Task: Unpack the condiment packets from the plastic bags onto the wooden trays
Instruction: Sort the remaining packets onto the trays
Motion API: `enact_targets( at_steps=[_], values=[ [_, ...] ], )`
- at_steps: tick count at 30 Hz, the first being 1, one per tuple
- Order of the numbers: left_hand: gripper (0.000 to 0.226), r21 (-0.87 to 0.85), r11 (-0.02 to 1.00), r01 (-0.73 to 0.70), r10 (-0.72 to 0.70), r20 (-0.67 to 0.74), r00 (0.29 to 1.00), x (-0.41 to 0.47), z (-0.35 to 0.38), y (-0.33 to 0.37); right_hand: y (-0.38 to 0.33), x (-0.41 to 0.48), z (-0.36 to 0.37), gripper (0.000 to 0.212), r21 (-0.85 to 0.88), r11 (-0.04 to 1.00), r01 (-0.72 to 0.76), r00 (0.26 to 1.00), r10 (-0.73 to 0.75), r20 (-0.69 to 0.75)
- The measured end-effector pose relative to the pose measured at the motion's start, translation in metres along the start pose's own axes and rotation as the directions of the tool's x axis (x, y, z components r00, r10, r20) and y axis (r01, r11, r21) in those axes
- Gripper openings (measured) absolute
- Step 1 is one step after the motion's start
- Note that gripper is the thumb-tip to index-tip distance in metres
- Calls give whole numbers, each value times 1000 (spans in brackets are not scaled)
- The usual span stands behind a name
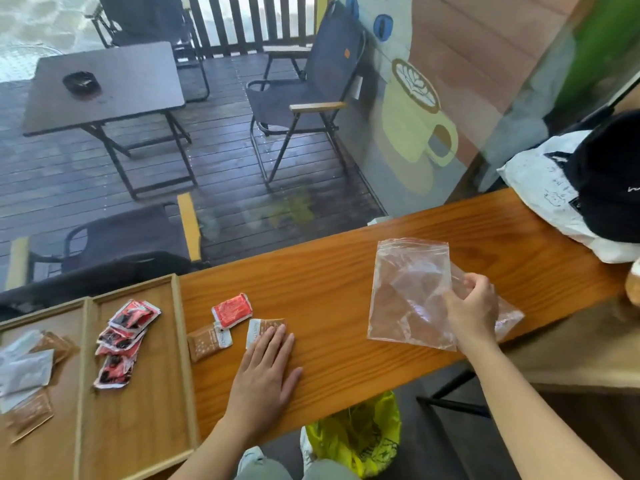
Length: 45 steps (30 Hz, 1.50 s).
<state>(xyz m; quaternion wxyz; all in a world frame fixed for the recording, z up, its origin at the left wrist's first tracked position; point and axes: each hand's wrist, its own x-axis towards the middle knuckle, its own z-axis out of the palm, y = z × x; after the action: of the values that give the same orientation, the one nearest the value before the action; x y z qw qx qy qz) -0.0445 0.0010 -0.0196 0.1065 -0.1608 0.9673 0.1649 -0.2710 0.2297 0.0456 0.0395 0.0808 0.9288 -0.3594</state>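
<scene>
My left hand (pixel 266 372) lies flat on the wooden counter (pixel 329 271), its fingertips on a brown packet (pixel 265 328). A red packet (pixel 231 309) and another brown packet (pixel 207 341) lie just left of it. My right hand (pixel 472 306) pinches the right edge of a clear zip bag (pixel 408 292), which looks empty. Another clear bag (pixel 507 318) lies under that hand. The right wooden tray (pixel 149 403) holds several red packets (pixel 121 337). The left tray (pixel 41 452) holds white and brown packets (pixel 26 372).
A white bag (pixel 547 188) with a black cap (pixel 609 174) on it sits at the counter's far right end. A bin lined with yellow plastic (pixel 356 434) stands below the counter edge. A glass wall runs behind the counter.
</scene>
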Motion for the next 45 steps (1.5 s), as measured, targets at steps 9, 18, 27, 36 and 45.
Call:
enact_targets(
  at_steps=[9, 18, 27, 36, 45],
  values=[
    [45, -264, 964, 32, -103, -260, 960, -2, -7, -2, -63, -63, 53, 15, 196, 952, 235, 867, -297, 400],
    [52, -181, 878, 443, -478, -285, 831, -2, -30, -46, -80, -126, 140, 42, 2, 861, 509, 620, -368, 693],
    [54, -167, 871, 462, -488, -183, 854, -2, -42, -63, -92, -139, 163, 45, -248, 709, 660, 601, -301, 740],
    [30, -77, 870, 486, -491, -64, 869, 11, -58, -65, -124, -119, 155, 19, -32, 801, 598, 479, -326, 815],
    [25, -416, 779, 470, -579, -190, 793, -17, -63, -63, -163, -115, 184, 19, -65, 618, 784, 364, -372, 854]
  ],
)
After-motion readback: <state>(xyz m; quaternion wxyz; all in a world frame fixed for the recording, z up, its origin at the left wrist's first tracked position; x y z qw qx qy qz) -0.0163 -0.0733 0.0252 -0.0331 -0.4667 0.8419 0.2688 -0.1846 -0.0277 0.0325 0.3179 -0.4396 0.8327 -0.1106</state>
